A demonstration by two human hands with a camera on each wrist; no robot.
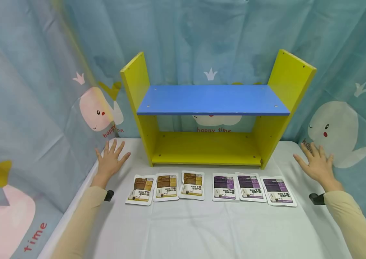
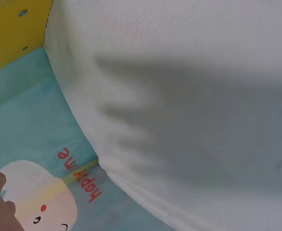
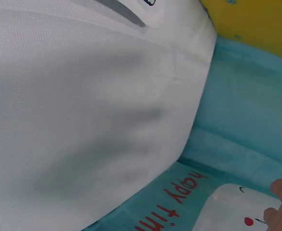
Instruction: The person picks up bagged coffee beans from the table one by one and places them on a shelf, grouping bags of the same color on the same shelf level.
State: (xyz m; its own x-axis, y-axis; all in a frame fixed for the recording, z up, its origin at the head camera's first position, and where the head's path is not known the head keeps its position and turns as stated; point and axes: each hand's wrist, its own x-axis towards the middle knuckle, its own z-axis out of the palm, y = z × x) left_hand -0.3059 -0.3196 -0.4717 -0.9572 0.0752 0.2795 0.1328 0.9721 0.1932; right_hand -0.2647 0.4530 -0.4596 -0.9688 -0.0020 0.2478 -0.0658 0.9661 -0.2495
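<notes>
My left hand is spread over the left edge of the white table, fingers straight, holding nothing. On the far right my right hand is spread the same way, also holding nothing. Nearest the left hand lies a brown-and-yellow packet, with a second brown packet and a third brown packet beside it. To their right lie a purple packet, another purple packet and a third purple packet, nearest the right hand. In the wrist views, only fingers show at the lower outer corners.
Behind the packets stands a shelf unit with yellow side panels, a blue upper board and a yellow lower board. The white tablecloth covers the table. A blue curtain with whale prints hangs around the back and sides.
</notes>
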